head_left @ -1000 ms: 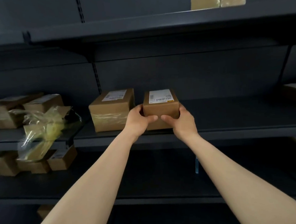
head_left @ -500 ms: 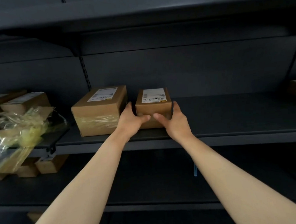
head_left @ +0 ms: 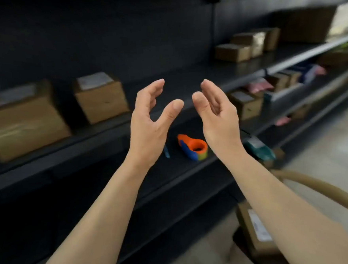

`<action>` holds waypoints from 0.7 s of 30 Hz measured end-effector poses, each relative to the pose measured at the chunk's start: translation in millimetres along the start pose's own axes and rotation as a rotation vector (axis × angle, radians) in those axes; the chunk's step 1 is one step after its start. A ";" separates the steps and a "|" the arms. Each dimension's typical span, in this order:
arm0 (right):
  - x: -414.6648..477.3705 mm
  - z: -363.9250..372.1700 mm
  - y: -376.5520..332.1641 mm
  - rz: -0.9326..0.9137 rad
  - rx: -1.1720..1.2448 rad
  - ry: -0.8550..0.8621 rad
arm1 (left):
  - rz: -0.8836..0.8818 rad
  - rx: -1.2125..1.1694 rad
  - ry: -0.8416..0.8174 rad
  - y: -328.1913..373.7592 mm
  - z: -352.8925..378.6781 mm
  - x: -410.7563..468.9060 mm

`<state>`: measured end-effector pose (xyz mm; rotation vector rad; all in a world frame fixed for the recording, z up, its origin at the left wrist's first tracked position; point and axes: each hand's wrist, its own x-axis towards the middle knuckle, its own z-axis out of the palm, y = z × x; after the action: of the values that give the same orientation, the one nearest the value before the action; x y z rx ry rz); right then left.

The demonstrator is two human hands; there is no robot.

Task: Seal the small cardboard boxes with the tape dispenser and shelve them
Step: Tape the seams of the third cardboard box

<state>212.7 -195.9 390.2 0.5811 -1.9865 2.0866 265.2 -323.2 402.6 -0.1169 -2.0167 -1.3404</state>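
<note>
Shelving of dark metal fills the blurred view. Places here are given from the orange and blue tape dispenser, which lies on a lower shelf. A large cardboard box sits one shelf up, far to its left. The small cardboard box stands up and left of the dispenser, beside the large one but apart, label upward, its long axis seemingly running back into the shelf. Another labelled box lies below and right of the dispenser, under a tan curved handle. Left hand and right hand hover just above the dispenser, palms facing, fingers loosely spread, gripping nothing. The dispenser lies flat, long axis slanting back-left to front-right, round orange hub nearest. The low box probably comes next: lift it two-handed, press the flaps flush, run tape straight along the seam
</note>
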 end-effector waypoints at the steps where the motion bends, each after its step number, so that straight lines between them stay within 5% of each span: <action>1: -11.0 -18.0 1.5 0.018 -0.017 0.055 | -0.005 -0.041 -0.056 -0.2 15.2 -9.6; 13: -126.9 -241.0 55.5 0.282 -0.285 0.570 | -0.229 -0.362 -0.572 -0.8 217.0 -119.0; 21: -161.3 -369.7 174.7 0.586 -0.407 0.571 | -0.556 -0.258 -0.644 -63.0 354.2 -201.0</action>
<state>234.6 176.4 157.7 -0.6689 -2.2571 1.7127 211.4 3.6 157.4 -0.1195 -2.5012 -2.1229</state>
